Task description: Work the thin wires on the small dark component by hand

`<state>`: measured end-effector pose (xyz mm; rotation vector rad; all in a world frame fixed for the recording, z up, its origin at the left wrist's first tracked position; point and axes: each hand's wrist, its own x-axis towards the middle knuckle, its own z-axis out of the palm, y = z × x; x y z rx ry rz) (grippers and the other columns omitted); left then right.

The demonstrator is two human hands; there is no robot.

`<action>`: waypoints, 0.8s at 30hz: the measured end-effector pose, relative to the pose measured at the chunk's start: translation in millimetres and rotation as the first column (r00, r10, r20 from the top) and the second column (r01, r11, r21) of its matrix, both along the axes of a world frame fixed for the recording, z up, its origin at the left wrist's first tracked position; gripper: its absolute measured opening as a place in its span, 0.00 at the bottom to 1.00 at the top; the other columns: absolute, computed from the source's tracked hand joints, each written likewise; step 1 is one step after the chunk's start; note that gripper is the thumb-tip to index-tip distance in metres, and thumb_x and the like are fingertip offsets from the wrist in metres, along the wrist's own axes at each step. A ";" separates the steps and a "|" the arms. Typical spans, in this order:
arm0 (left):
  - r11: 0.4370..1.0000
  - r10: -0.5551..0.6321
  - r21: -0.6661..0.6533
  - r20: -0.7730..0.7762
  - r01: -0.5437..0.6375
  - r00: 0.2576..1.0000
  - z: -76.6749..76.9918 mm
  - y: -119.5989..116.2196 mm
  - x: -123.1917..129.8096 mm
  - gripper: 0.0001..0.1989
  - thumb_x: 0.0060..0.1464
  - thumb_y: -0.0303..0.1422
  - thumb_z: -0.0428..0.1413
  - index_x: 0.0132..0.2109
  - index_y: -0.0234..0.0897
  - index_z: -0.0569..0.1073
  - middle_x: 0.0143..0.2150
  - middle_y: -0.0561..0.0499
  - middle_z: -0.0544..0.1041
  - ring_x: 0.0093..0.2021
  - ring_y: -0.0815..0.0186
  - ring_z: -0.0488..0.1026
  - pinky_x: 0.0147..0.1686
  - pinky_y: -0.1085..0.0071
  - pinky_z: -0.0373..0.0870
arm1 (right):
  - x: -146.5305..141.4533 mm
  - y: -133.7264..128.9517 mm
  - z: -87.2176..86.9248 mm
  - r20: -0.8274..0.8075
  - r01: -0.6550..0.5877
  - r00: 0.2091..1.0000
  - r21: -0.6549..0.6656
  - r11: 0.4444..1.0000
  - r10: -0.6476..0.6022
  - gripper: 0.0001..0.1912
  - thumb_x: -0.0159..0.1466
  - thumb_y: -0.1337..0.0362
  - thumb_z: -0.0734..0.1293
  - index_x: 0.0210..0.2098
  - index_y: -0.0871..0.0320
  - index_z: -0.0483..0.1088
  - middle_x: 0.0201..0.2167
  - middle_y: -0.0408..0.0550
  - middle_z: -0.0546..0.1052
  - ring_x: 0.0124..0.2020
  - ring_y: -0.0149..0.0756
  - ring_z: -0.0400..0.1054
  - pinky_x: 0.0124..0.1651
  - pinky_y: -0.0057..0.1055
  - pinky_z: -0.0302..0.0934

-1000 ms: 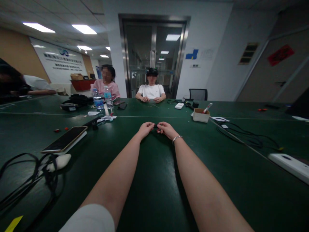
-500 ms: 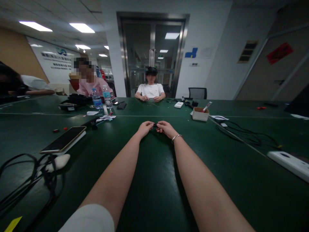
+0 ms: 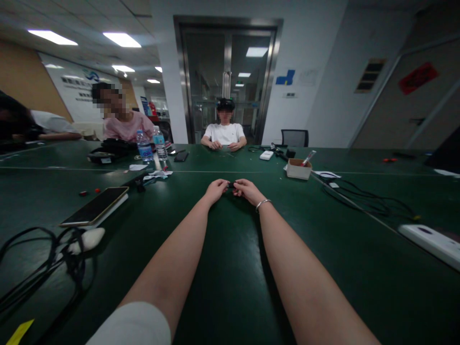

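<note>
A small dark object [image 3: 231, 185] is pinched between my two hands, just above the green table [image 3: 230, 230]. My left hand [image 3: 217, 190] grips its left end with the fingers closed. On its right end, the fingers of my right hand [image 3: 247, 190] are closed as well. What the object is cannot be made out. A silver bracelet [image 3: 263, 203] circles my right wrist.
At left lie a phone [image 3: 97, 206], a pale mouse [image 3: 88, 239] and black cables [image 3: 70, 258]. Two bottles [image 3: 144, 147] stand farther back. An open box [image 3: 299, 169] and a power strip [image 3: 431, 242] are at right. Three people sit around the table.
The person in pink has leaned over to the left. My hands have stayed almost in place, still holding the small dark object.
</note>
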<state>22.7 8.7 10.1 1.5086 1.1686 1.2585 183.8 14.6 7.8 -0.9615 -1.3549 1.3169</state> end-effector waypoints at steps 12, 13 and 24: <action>0.999 -0.001 0.040 -0.021 0.002 1.000 1.0 -3.6 -1.0 0.08 0.53 0.30 0.55 0.41 0.33 0.74 0.36 0.46 0.77 0.34 0.69 0.72 0.37 0.72 0.69 | -0.7 -1.1 0.4 0.005 0.010 1.000 -0.006 1.000 -0.009 0.04 0.62 0.72 0.66 0.37 0.63 0.67 0.20 0.44 0.73 0.19 0.26 0.69 0.19 0.18 0.61; 0.999 -0.003 0.043 -0.015 0.004 1.000 0.9 -3.6 -1.2 0.09 0.53 0.30 0.56 0.41 0.33 0.74 0.37 0.46 0.77 0.36 0.68 0.72 0.37 0.72 0.69 | -0.7 -1.2 0.5 0.006 0.011 1.000 -0.007 1.000 -0.011 0.04 0.62 0.72 0.66 0.37 0.63 0.67 0.20 0.44 0.73 0.19 0.26 0.68 0.19 0.18 0.61; 0.982 0.181 0.032 0.088 -0.184 0.980 29.3 -2.1 -3.1 0.13 0.54 0.29 0.54 0.48 0.34 0.72 0.51 0.41 0.73 0.50 0.61 0.70 0.44 0.67 0.69 | -0.7 -2.8 1.4 -0.012 -0.006 1.000 -0.014 1.000 0.006 0.05 0.61 0.71 0.67 0.36 0.62 0.65 0.19 0.43 0.73 0.18 0.26 0.68 0.18 0.18 0.58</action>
